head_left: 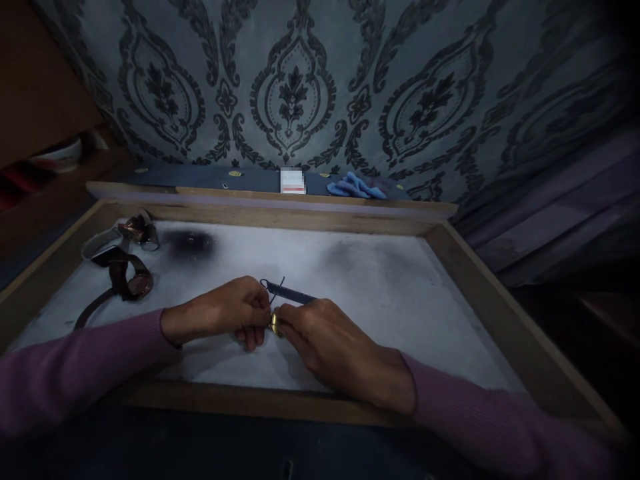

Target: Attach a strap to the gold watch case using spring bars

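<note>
My left hand (245,310) is closed in a pinch, its fingertips at a thin black cord (278,289) that crosses itself and curls into a small loop. Against those fingertips sits a small shiny gold-coloured piece (274,324), which my right hand (335,340) grips between thumb and fingers. Its exact kind is hidden by the fingers. Just behind my right hand a flat dark blue strip (293,293) lies at a slant, its right end covered by the hand. Both hands are low over the white surface (240,253) of a wooden-rimmed tray.
A wooden rim (280,217) borders the white surface. At its left lie a coiled dark strap (120,273) and a crumpled brown, shiny bundle (137,230). Behind the rim are a small white box (293,181) and a blue cloth (356,186). Patterned wallpaper stands beyond.
</note>
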{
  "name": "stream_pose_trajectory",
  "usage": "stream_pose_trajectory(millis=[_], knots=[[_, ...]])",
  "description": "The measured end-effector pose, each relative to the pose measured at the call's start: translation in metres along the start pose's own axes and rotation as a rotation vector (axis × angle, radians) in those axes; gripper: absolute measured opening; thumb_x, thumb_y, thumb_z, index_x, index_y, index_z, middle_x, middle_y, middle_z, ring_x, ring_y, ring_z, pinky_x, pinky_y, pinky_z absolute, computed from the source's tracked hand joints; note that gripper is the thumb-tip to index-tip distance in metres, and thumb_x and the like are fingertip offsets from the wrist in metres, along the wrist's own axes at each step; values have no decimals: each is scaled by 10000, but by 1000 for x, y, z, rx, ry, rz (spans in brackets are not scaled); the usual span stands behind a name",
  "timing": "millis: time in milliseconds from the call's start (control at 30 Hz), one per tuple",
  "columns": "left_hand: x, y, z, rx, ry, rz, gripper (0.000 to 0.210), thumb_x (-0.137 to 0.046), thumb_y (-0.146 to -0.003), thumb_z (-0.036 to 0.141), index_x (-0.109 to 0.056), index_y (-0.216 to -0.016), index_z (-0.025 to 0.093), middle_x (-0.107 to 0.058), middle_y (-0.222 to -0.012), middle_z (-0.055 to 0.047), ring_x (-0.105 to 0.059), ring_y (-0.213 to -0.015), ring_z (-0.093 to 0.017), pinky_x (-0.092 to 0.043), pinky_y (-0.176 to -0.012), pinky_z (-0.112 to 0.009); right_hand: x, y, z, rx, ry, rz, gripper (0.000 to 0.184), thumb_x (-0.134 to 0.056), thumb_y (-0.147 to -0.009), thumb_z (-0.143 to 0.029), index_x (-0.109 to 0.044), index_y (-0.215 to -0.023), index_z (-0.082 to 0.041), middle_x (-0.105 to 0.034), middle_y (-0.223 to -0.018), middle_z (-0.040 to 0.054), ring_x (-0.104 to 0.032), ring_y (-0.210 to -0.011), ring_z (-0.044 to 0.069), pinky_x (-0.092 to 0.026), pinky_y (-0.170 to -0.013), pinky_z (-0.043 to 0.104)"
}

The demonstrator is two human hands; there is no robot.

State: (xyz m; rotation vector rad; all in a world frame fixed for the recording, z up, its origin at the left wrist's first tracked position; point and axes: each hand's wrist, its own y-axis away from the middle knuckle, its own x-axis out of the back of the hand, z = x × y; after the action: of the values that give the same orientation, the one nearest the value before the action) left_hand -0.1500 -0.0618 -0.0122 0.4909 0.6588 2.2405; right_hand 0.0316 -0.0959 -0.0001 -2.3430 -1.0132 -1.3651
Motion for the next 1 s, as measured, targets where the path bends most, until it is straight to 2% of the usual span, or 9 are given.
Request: stream_pose_trajectory(millis=[167,367,667,1000], knots=[[-2,-3,-2,-20,-5,12,118,-567,-728,257,-533,-676,157,-647,-544,-12,-636,-479,-143,-411,-436,-205,2,1,-1,-16,28,-33,220,-436,-914,-90,-654,-917,-119,-698,-749,68,-603,-607,128,-400,-558,233],[-8,-4,1,-8,-40,63,71,-520,-702,160,-548,-637,151,-637,-517,-10,-634,-476,-138,-425,-431,-195,3,2,-3,-44,120,-67,189,-478,-865,-35,-648,-895,-111,-695,-721,57,-592,-576,132,-345,-499,231],[-9,-3,9,52,-22,63,116,-545,-699,191,-573,-600,137,-645,-515,-23,-625,-466,-132,-404,-448,-201,9,4,-1,-34,128,-66,203,-459,-922,-103,-662,-929,-121,-709,-782,75,-628,-653,141,-378,-566,232],[-8,-5,4,29,-14,47,114,-557,-692,243,-573,-633,146,-664,-548,-33,-624,-475,-136,-407,-466,-222,4,5,1,-51,222,-18,243,-400,-939,-128,-638,-992,-124,-684,-716,64,-589,-569,137,-348,-534,251]])
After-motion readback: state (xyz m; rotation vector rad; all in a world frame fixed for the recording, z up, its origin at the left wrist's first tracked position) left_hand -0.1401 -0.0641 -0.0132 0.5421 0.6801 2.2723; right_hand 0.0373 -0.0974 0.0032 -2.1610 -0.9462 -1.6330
